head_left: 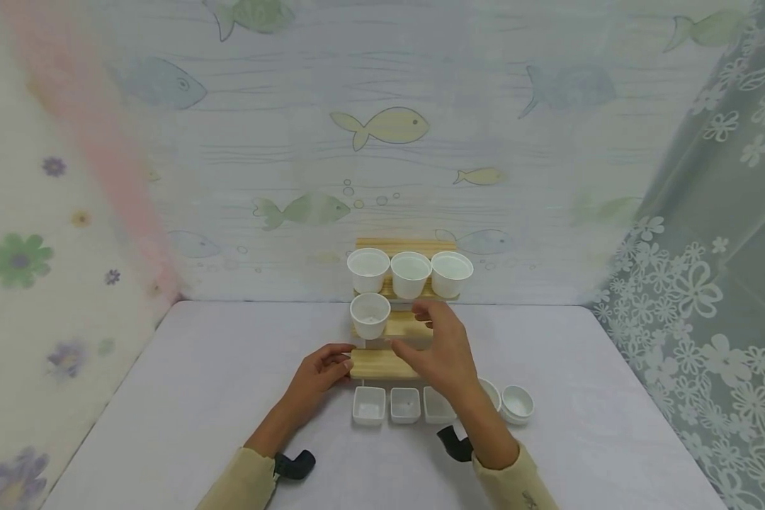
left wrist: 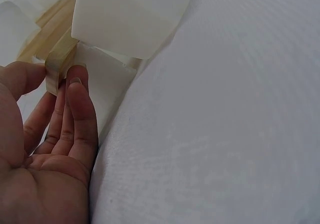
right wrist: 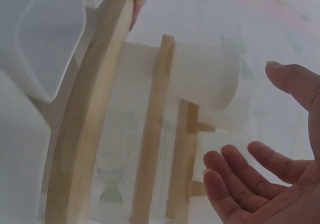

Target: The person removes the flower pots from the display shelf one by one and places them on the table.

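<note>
A small stepped wooden rack (head_left: 382, 363) stands at the back of the table. My left hand (head_left: 321, 372) pinches the left end of its lowest board (left wrist: 60, 59) between thumb and fingers. Three white round cups line the upper step, including a left cup (head_left: 367, 270), a middle cup (head_left: 411, 275) and a right cup (head_left: 451, 274). Another white cup (head_left: 370, 316) sits at the left of the middle step (head_left: 408, 324). My right hand (head_left: 443, 354) hovers over the rack's right side, thumb and fingers spread apart, holding nothing.
Before the rack is a row of white square dishes, among them a left dish (head_left: 369, 406) and a middle dish (head_left: 405, 406). White round bowls (head_left: 518, 405) stand at the row's right, partly behind my right forearm. A fish-patterned curtain (head_left: 382, 163) hangs behind the table (head_left: 229, 375).
</note>
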`<state>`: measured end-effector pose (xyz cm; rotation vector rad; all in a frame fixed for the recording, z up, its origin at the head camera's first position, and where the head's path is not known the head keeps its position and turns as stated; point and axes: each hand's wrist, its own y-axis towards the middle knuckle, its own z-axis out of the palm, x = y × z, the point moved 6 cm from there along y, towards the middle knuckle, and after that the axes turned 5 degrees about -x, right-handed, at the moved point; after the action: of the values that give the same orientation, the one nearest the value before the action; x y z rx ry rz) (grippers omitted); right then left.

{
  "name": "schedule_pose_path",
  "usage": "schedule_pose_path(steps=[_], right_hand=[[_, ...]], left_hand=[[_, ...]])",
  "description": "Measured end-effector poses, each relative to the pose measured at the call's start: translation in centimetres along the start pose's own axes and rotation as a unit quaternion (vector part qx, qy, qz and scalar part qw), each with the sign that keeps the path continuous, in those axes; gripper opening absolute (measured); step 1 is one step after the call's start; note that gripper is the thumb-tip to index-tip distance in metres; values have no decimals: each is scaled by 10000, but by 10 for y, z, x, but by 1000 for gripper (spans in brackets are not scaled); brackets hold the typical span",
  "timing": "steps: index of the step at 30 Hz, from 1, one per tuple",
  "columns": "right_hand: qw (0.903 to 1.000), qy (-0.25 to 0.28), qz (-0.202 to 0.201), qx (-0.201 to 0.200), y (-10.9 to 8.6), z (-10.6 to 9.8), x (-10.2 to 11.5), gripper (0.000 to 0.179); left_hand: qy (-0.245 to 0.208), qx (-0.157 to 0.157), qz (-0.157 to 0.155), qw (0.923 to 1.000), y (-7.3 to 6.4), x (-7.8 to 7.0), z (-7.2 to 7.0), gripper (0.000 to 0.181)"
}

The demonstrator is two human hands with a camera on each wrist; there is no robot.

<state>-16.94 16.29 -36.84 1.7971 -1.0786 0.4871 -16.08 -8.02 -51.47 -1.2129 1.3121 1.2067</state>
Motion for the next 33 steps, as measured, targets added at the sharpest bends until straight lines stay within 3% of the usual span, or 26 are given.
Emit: schedule_pose_path(steps=[16, 33], right_hand=[[9996, 27, 254, -143, 11, 29, 1, 74], [9988, -338, 340, -56, 20, 55, 4, 73]], left_hand=[[-57, 23, -22, 10000, 1, 0, -2, 40], [-11, 110, 89, 9999, 8, 6, -6, 40]])
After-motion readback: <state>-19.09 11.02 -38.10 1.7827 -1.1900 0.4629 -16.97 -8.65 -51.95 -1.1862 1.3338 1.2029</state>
